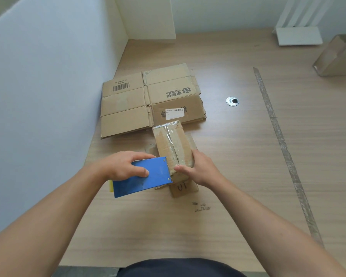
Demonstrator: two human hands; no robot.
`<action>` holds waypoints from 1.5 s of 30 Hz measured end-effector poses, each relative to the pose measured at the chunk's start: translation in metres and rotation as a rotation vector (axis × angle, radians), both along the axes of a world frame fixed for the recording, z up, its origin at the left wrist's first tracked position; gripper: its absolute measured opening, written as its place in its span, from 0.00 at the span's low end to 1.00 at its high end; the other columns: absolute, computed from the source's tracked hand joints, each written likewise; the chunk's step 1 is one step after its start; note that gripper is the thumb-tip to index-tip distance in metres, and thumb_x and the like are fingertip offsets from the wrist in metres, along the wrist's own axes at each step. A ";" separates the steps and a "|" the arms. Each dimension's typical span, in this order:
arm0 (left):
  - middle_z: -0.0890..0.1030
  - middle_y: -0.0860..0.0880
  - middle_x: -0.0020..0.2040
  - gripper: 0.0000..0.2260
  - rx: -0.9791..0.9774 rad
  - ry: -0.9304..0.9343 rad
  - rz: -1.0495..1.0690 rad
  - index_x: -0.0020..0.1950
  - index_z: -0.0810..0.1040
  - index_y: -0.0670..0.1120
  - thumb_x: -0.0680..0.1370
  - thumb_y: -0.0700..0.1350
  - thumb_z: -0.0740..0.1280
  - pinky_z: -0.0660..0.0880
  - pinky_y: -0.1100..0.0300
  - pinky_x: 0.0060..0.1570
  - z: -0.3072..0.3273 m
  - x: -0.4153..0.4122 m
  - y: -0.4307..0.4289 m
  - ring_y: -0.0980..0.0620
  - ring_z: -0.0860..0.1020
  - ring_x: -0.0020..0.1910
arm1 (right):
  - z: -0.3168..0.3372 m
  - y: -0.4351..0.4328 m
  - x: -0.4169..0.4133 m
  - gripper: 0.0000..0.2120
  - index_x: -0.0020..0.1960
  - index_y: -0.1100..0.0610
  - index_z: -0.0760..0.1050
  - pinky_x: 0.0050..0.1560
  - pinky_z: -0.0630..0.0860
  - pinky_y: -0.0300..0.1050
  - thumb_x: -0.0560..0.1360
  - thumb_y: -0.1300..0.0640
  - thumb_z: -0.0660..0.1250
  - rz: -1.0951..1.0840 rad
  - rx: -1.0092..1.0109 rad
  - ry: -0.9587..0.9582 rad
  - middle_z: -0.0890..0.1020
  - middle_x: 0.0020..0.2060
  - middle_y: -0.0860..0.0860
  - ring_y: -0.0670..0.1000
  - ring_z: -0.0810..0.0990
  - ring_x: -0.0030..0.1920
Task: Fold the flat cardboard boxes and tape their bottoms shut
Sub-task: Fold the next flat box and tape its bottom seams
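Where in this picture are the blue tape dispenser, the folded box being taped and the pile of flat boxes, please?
blue tape dispenser point(154, 180): head view, on its blue side plate.
folded box point(164, 144): head view, on its upturned left flap.
flat boxes point(124, 100): head view, on the left sheet's middle panel.

A metal grommet point(232, 101) sits in the wooden table point(208, 226).

Matt brown cardboard box point(174, 144) under glossy clear tape point(169, 134), smooth blue dispenser point(146, 176), pale wood-grain table point(238, 156).
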State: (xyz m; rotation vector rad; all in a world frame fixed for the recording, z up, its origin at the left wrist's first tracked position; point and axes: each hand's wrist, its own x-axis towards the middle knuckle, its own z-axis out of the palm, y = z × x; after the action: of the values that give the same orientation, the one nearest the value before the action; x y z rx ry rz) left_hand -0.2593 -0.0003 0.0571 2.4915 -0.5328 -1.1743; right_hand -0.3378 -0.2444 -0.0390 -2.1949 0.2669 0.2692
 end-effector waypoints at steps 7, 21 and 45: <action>0.80 0.60 0.58 0.23 -0.073 0.030 0.020 0.61 0.71 0.73 0.67 0.59 0.65 0.74 0.54 0.61 -0.003 -0.004 0.001 0.56 0.78 0.56 | -0.010 0.003 -0.004 0.29 0.66 0.50 0.72 0.62 0.74 0.53 0.69 0.38 0.72 -0.157 0.154 0.013 0.78 0.58 0.50 0.52 0.77 0.59; 0.82 0.60 0.58 0.22 -0.282 0.145 0.092 0.64 0.75 0.70 0.72 0.55 0.68 0.75 0.53 0.61 -0.007 -0.008 0.039 0.57 0.80 0.56 | -0.011 0.005 -0.004 0.26 0.72 0.52 0.69 0.58 0.69 0.43 0.77 0.44 0.68 -0.099 0.047 -0.011 0.77 0.60 0.49 0.50 0.74 0.61; 0.78 0.56 0.62 0.24 -0.003 -0.055 0.034 0.72 0.69 0.67 0.76 0.55 0.67 0.74 0.56 0.55 -0.025 -0.005 0.022 0.52 0.76 0.57 | -0.008 0.008 -0.005 0.22 0.64 0.41 0.72 0.64 0.74 0.54 0.72 0.37 0.66 -0.127 0.115 0.017 0.79 0.59 0.44 0.48 0.77 0.61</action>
State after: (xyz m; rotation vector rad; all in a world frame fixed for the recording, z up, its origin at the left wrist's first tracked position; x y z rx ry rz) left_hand -0.2645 0.0212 0.0322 2.5263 -0.5047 -1.0938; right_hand -0.3430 -0.2364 -0.0467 -2.0537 0.3888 0.2269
